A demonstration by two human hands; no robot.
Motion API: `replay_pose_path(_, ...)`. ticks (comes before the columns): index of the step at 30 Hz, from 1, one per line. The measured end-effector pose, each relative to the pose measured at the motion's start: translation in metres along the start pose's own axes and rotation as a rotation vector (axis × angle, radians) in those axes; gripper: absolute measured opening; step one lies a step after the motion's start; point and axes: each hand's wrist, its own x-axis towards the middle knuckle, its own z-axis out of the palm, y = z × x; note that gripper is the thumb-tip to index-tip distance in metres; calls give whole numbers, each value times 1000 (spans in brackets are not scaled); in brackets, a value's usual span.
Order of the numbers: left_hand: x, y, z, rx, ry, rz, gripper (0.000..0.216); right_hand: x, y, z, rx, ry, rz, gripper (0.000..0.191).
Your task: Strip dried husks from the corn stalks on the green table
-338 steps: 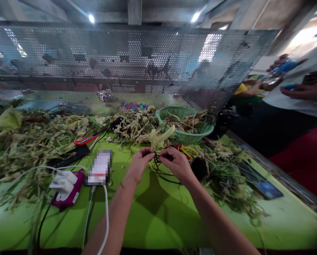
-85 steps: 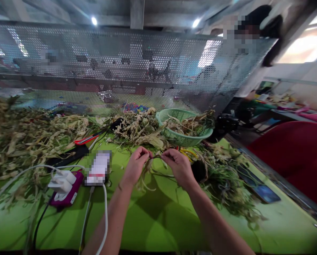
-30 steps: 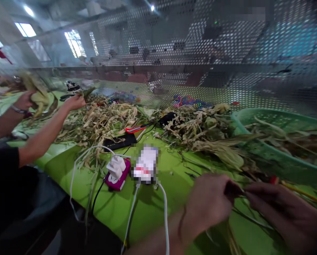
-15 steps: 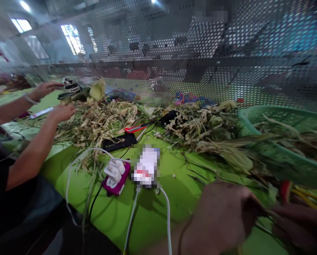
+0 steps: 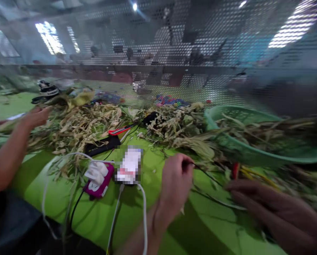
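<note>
My left hand (image 5: pixel 177 180) is raised over the green table with thumb and forefinger pinched on one end of a thin dark plant strand (image 5: pixel 207 174). The strand slants down to the right, to the fingertips of my right hand (image 5: pixel 275 209), which are pressed together at its other end. A paler strip (image 5: pixel 219 201) hangs below it between the hands; where its ends go is hard to see. Close behind my right hand are a red-ended object (image 5: pixel 235 171) and yellow strips (image 5: pixel 258 175).
A green plastic basket (image 5: pixel 256 152) holds dry husks. Dried leaf piles (image 5: pixel 92 122) line the mesh partition. A phone (image 5: pixel 129 164) with white cables, a magenta power socket (image 5: pixel 100 182), a black pouch (image 5: pixel 102 146) and a red cutter (image 5: pixel 120 131) lie leftward. A co-worker's arm (image 5: pixel 12 156) reaches in.
The view has turned to the right. My hands have drawn farther apart, with the strand now stretched between them. The co-worker's hands have shifted toward the left edge of the view.
</note>
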Motion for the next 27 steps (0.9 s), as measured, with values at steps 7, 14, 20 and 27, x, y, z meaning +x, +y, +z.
replay_pose_path(7, 2, -9, 10, -299, -231, -136, 6, 1, -48, 3, -235, 150, -78, 17)
replay_pose_path(14, -4, -12, 15, -300, -374, -76, 8, 2, -34, 13, -214, 220, -67, 10)
replay_pose_path(20, -7, -11, 13, -216, -439, 4, 9, 5, -27, 19, -257, 149, -79, 19)
replay_pose_path(27, -8, -7, 15, -177, -448, -1, 9, 4, -24, 21, -394, 107, -75, 18)
